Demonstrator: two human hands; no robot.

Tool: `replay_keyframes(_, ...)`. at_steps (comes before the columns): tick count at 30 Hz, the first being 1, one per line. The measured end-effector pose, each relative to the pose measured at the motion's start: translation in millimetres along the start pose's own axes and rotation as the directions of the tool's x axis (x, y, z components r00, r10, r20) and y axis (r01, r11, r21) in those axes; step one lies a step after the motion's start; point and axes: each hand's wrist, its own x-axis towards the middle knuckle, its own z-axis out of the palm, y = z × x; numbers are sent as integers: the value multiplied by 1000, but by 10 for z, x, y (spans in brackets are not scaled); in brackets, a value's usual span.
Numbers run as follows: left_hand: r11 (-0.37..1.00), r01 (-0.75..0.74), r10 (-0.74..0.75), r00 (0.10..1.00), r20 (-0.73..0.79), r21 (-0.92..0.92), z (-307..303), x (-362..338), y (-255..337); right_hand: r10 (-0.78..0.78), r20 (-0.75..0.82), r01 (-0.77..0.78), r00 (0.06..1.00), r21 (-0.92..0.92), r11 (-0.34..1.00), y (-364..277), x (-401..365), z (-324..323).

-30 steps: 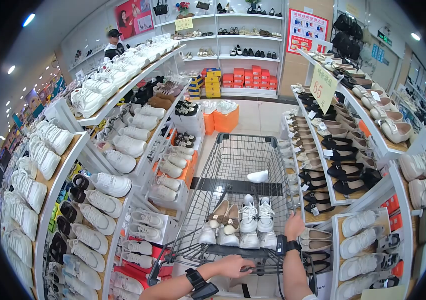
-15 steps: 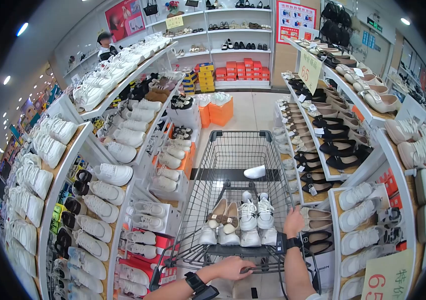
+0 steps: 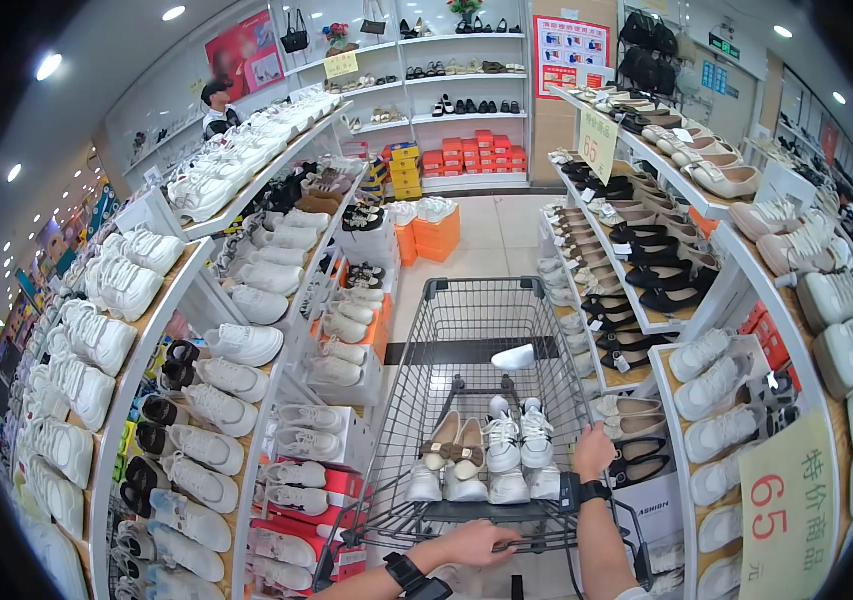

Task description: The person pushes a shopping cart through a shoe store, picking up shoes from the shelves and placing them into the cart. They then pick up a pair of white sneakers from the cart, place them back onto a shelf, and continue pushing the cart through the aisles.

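A dark wire shopping cart (image 3: 424,380) stands in the aisle before me. My left hand (image 3: 479,544) is closed round its push handle. On the cart's right side rim rests my right hand (image 3: 594,450), its fingers curled over the edge. Inside, near the handle, lie a pair of beige flats with brown bows (image 3: 466,440) and a pair of white sneakers with dark stripes (image 3: 519,440). Several white shoes (image 3: 466,488) sit in a row closer to me. Farther forward in the cart is a single white object (image 3: 514,356), perhaps a shoe.
Shelves of white sneakers (image 3: 211,410) line the left, with shoe boxes (image 3: 331,440) below. Black and beige flats (image 3: 651,250) fill the right shelves, beside a price sign (image 3: 791,500). Orange boxes (image 3: 436,235) stand ahead on the tiled floor (image 3: 506,225). A person (image 3: 218,110) is at the back left.
My view has shifted slightly, so the cart and my hands appear a little lower and to the right. Both hands keep the same places on the cart.
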Motion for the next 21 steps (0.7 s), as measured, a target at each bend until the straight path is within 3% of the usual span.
replay_keyframes(21,1000,-15,16,1000,24,-25,839,-880,398,-35,-24,32,999,-118,993,614,-1164,-427)
